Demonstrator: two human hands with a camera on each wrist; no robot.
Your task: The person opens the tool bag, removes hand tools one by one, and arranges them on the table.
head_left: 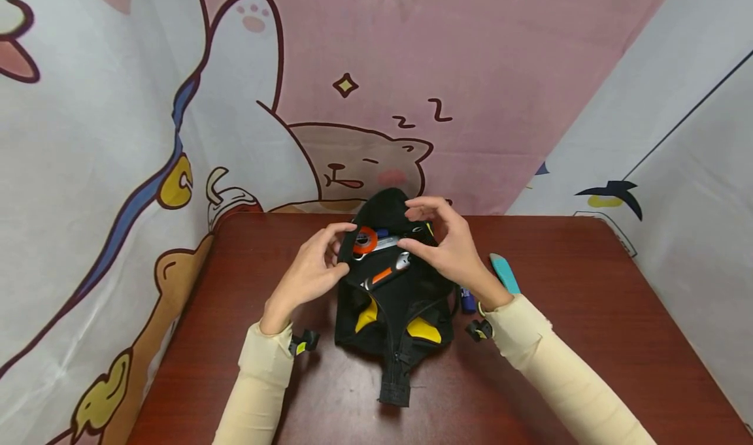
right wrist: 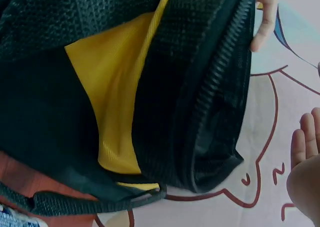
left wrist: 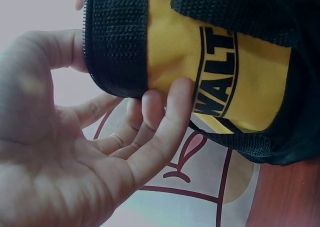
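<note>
A black and yellow tool bag (head_left: 395, 314) stands on the table with its mouth spread. Inside lie an orange round thing (head_left: 366, 238), a silver tool (head_left: 385, 243) and a wrench with an orange grip (head_left: 385, 275). My left hand (head_left: 312, 268) holds the bag's left rim, thumb at the zipper edge, fingers against the yellow side panel (left wrist: 170, 42). Over the right side of the mouth hovers my right hand (head_left: 450, 249), thumb and fingers spread apart, nothing between them. In the right wrist view, that hand (right wrist: 309, 157) shows beside the zipper (right wrist: 220, 72).
To the right of the bag lie a teal long thing (head_left: 504, 273) and a blue cylinder (head_left: 467, 300), partly behind the right forearm. The bag's strap (head_left: 395, 389) reaches toward the table's front. A printed cloth (head_left: 500, 85) hangs behind the brown table (head_left: 600, 327).
</note>
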